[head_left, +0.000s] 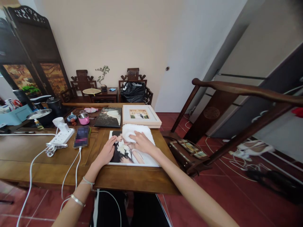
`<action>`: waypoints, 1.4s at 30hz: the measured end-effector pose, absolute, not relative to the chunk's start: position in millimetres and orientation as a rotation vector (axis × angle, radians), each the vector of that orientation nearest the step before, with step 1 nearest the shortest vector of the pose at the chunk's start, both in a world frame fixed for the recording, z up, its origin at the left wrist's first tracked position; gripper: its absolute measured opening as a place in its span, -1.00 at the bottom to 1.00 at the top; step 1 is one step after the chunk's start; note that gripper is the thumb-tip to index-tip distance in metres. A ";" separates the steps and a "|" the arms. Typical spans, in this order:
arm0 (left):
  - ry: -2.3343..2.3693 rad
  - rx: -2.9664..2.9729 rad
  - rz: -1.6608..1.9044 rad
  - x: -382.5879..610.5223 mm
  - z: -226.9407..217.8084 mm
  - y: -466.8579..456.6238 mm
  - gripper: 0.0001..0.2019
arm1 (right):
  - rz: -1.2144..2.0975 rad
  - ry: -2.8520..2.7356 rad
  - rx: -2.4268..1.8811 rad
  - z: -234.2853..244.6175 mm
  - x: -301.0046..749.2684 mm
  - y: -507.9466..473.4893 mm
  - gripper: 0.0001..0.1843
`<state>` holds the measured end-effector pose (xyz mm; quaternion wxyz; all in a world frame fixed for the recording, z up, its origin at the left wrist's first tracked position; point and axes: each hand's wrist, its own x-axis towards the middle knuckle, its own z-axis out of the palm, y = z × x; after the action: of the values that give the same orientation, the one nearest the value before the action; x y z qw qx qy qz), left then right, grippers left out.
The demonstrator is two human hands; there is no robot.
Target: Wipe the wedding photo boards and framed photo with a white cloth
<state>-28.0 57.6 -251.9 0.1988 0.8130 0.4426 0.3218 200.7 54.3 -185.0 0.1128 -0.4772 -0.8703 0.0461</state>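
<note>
A wedding photo panel lies flat at the table's front edge, showing a couple and a white bouquet. My right hand grips a white fluffy cloth and presses it onto the panel's upper part. The cloth reaches past the panel's far edge. My left hand rests along the panel's left edge, its fingers stretched out and touching the surface. Behind the panel, a white framed photo lies at the right. Beside that frame is a dark photo panel with a white dress on it.
Left on the wooden table are a phone, a power strip with trailing white cables, a pink cup and a black pot. A wooden chair stands close on the right.
</note>
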 end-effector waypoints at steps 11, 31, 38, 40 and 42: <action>1.223 2.259 0.930 -25.6 -250.9 54.5 -0.56 | 0.237 -2.641 -1.272 -190.5 197.7 -37.4 -0.39; 1.233 2.296 0.935 -26.7 -255.3 59.0 -0.57 | 0.127 -2.616 -1.429 -166.2 173.3 59.9 -0.62; 1.213 2.285 0.953 -26.5 -252.9 55.8 -0.57 | 0.172 -2.655 -1.321 -178.6 182.4 -4.8 -0.46; 1.217 2.276 0.947 -26.4 -251.9 54.9 -0.57 | 0.233 -2.669 -1.240 -182.9 190.5 -28.7 -0.42; 1.224 2.265 0.945 -26.2 -251.2 54.3 -0.57 | 0.286 -2.669 -1.185 -187.2 201.0 -45.3 -0.39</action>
<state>-26.2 54.3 -251.2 0.1983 0.8094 0.4375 0.3378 201.0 -45.3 -187.2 0.1033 -0.4018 -0.9047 0.0970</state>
